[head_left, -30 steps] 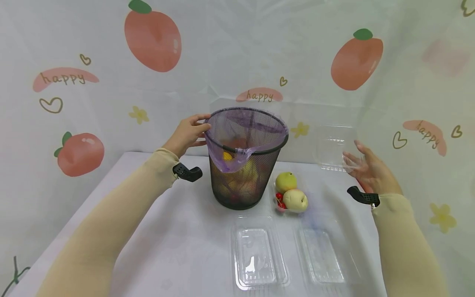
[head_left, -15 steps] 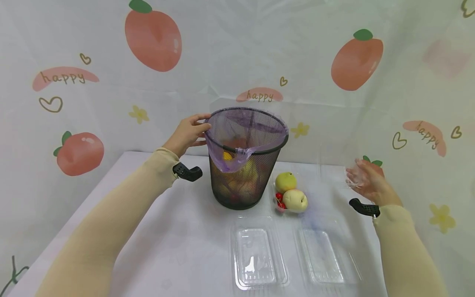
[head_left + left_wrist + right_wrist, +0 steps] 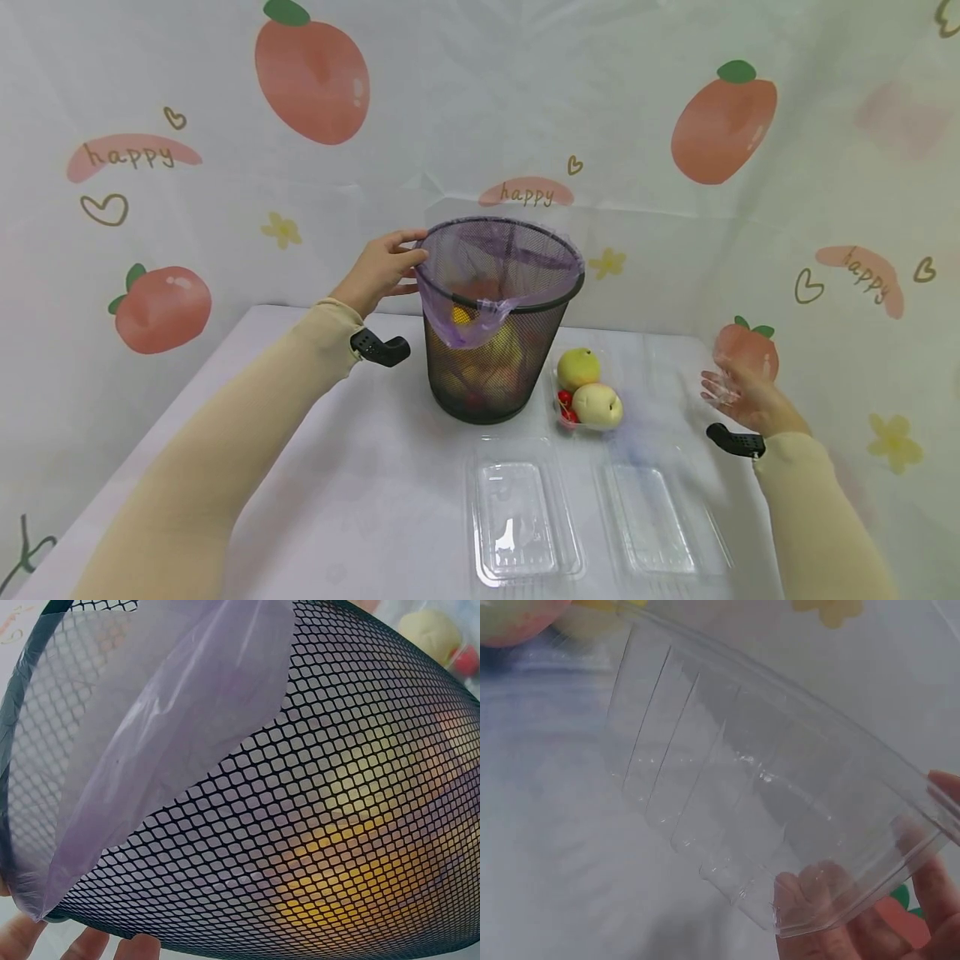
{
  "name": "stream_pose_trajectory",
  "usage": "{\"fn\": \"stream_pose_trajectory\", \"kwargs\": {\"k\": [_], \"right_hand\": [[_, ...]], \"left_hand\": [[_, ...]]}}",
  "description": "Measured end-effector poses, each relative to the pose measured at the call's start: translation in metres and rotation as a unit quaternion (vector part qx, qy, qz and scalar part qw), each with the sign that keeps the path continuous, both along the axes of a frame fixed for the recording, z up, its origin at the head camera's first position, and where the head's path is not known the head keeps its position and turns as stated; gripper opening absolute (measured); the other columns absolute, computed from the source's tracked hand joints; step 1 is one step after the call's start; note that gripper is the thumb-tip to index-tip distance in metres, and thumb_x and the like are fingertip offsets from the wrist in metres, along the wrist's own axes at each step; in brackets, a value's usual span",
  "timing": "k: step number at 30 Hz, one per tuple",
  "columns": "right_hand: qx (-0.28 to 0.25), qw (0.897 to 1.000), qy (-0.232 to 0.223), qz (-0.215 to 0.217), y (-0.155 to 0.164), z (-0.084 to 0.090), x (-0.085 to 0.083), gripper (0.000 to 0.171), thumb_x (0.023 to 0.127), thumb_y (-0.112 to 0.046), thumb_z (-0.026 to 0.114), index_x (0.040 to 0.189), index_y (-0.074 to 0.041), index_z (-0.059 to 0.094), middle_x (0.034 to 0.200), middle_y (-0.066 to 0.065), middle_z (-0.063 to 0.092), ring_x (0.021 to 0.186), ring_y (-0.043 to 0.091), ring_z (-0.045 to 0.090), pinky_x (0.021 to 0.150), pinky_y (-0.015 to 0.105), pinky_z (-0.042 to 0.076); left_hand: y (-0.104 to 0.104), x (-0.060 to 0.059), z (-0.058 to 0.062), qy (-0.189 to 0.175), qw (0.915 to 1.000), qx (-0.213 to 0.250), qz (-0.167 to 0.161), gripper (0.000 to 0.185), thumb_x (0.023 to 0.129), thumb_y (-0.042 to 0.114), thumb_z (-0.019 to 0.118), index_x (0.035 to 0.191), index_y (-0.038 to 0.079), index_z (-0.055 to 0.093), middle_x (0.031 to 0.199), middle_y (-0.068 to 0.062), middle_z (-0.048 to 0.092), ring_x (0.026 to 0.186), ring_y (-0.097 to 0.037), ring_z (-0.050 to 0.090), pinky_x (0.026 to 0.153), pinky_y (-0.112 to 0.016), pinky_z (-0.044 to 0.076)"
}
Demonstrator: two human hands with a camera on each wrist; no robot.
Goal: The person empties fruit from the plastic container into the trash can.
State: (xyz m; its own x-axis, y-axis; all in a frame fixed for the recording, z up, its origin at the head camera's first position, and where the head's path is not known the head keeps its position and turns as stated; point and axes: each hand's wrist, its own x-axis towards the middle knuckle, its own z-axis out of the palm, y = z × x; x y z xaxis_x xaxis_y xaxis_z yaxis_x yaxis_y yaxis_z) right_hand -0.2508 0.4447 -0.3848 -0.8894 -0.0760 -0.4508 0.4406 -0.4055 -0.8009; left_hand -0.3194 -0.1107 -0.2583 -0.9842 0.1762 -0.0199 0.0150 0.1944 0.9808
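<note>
In the head view my left hand [image 3: 381,271] grips the rim of a black mesh wastebasket [image 3: 480,407] at its left side. A thin purple bag [image 3: 461,332] lines the basket and folds over the rim. Through the mesh, yellow and reddish fruit [image 3: 352,889] shows in the left wrist view. At the right, my right hand [image 3: 753,402] holds a clear plastic container [image 3: 735,780] by one end, fingers round its edge. The container is tilted above the table and barely visible from the head.
Beside the basket stands a clear box [image 3: 566,425] with two pale round fruits [image 3: 592,387] and small red fruits [image 3: 566,402]. Nearer the front lie a clear plastic tray [image 3: 521,521] and another clear container [image 3: 648,521]. A printed cloth [image 3: 420,100] hangs behind the white table [image 3: 337,500].
My right hand has lowered the clear container from in front of the backdrop toward the table. My left hand and the basket have stayed in place.
</note>
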Motion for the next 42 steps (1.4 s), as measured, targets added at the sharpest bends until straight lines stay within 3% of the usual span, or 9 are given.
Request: {"fn": "stream_pose_trajectory", "kwargs": {"k": [6,15,18,21,24,27,34,38,42], "right_hand": [[0.061,0.998,-0.008,0.010,0.001,-0.008,0.001,0.005,0.097,-0.032,0.056,0.095,-0.033,0.061,0.124,-0.002,0.035,0.089,0.012,0.059,0.083,0.030,0.056],[0.068,0.997,-0.027,0.011,0.001,-0.012,0.005,0.012,0.096,-0.034,0.059,0.086,-0.032,0.066,0.122,-0.008,0.033,0.095,0.013,0.053,0.086,0.029,0.053],[0.071,0.997,-0.027,0.015,0.002,-0.013,0.005,0.014,0.096,-0.035,0.058,0.086,-0.032,0.067,0.123,-0.008,0.033,0.102,0.015,0.051,0.100,0.033,0.047],[0.072,0.997,-0.022,0.020,0.004,-0.015,0.005,0.015,0.097,-0.036,0.056,0.087,-0.031,0.067,0.123,-0.008,0.032,0.118,0.021,0.042,0.117,0.038,0.027],[0.076,0.997,-0.020,0.022,0.006,-0.016,0.005,0.009,0.097,-0.036,0.055,0.096,-0.030,0.061,0.124,-0.008,0.032,0.130,0.026,0.029,0.118,0.038,0.026],[0.089,0.996,-0.022,0.019,0.008,-0.017,0.005,0.006,0.097,-0.036,0.056,0.101,-0.031,0.056,0.125,-0.009,0.032,0.129,0.026,0.031,0.103,0.033,0.045],[0.129,0.991,-0.034,0.026,0.011,-0.016,0.007,0.032,0.095,-0.040,0.056,0.118,-0.030,0.036,0.131,-0.004,0.029,0.130,0.028,0.029,0.114,0.037,0.034],[0.133,0.990,-0.035,0.028,0.015,-0.017,0.008,0.027,0.096,-0.039,0.056,0.114,-0.029,0.040,0.126,-0.005,0.031,0.107,0.015,0.046,0.086,0.026,0.052],[0.127,0.991,-0.026,0.031,0.018,-0.019,0.010,0.008,0.097,-0.037,0.056,0.101,-0.030,0.055,0.123,-0.006,0.033,0.092,0.010,0.057,0.081,0.025,0.054]], "left_hand": [[0.000,0.001,0.001,0.001,1.0000,-0.002,0.000,0.050,0.098,0.020,0.053,0.147,0.019,0.042,0.132,-0.011,0.047,0.105,-0.023,0.054,0.100,-0.043,0.051],[0.000,0.000,0.000,0.002,1.0000,0.001,-0.002,0.050,0.098,0.020,0.053,0.147,0.019,0.042,0.136,-0.014,0.047,0.103,-0.023,0.055,0.099,-0.043,0.051],[0.000,-0.001,-0.001,0.003,1.0000,0.000,-0.002,0.050,0.098,0.020,0.053,0.147,0.019,0.042,0.137,-0.016,0.046,0.103,-0.022,0.055,0.099,-0.043,0.051],[0.000,-0.001,-0.001,0.004,1.0000,0.001,-0.003,0.051,0.098,0.019,0.053,0.147,0.018,0.042,0.135,-0.014,0.047,0.104,-0.023,0.054,0.100,-0.044,0.051],[0.000,-0.001,0.000,0.004,1.0000,0.003,-0.002,0.050,0.098,0.019,0.053,0.147,0.018,0.042,0.131,-0.012,0.047,0.104,-0.023,0.054,0.099,-0.043,0.051],[0.000,-0.001,0.000,0.003,1.0000,0.003,-0.001,0.050,0.098,0.019,0.053,0.147,0.019,0.042,0.131,-0.011,0.048,0.103,-0.022,0.055,0.099,-0.043,0.051],[0.000,-0.001,0.001,0.004,1.0000,-0.001,0.001,0.050,0.098,0.019,0.053,0.147,0.019,0.043,0.134,-0.013,0.047,0.099,-0.020,0.055,0.098,-0.042,0.052],[0.000,-0.001,0.000,0.006,1.0000,-0.002,0.003,0.050,0.098,0.018,0.053,0.147,0.019,0.043,0.132,-0.012,0.048,0.099,-0.020,0.055,0.098,-0.042,0.052],[0.000,-0.001,0.001,0.006,1.0000,0.002,0.007,0.049,0.098,0.018,0.053,0.146,0.019,0.044,0.126,-0.009,0.049,0.097,-0.020,0.056,0.097,-0.042,0.053]]}}
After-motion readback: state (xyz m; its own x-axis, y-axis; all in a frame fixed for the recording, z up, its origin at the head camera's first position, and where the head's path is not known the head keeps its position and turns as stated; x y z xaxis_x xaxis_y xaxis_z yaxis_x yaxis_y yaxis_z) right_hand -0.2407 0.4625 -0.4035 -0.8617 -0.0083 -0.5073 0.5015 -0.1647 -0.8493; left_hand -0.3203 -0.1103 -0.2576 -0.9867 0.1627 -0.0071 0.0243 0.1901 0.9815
